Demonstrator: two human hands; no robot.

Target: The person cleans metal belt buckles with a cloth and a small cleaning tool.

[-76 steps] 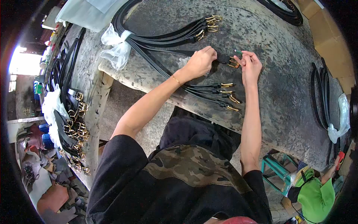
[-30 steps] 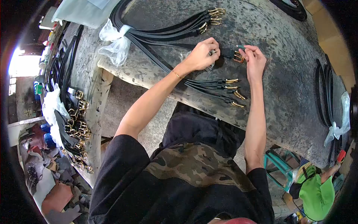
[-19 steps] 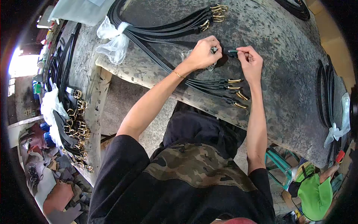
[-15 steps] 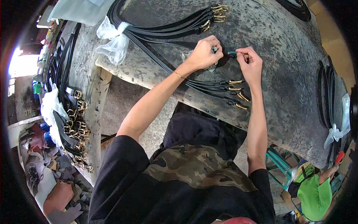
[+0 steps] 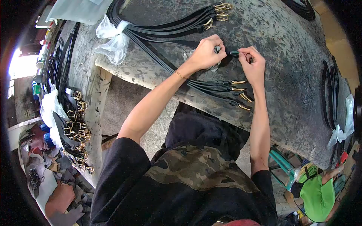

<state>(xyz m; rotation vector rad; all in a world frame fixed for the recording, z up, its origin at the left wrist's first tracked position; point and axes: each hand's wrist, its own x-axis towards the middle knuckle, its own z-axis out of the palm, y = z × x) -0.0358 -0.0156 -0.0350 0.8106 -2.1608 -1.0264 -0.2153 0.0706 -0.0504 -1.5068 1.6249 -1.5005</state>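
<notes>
— What is held in the left hand [image 5: 205, 52]?
— A black strap [image 5: 181, 43] is pinched near its end, with the fingers curled tight over it. The strap is laid flat on the tabletop [image 5: 286, 56] and runs out to the right of the plastic wrap [image 5: 111, 39].
— And the right hand [image 5: 252, 66]?
— Its fingertips are pressed together on a small green piece [image 5: 234, 53] at the strap's end, farther right of the plastic wrap than the left hand. Whether a buckle is gripped beneath the fingers cannot be told.
— What is tied by the plastic wrap?
— A bundle of black belts [image 5: 169, 28] is gathered there. The upper buckles [image 5: 220, 7], gold in colour, are fanned out above and right of the wrap. The lower buckles [image 5: 238, 90] are spread below and right of it, close under the right hand.
— Is anything seen farther off?
— A second heap of belts [image 5: 73, 120] is piled below and left of the wrap, off the tabletop. A person in a green shirt [image 5: 316, 192] is seen far to its lower right.
</notes>
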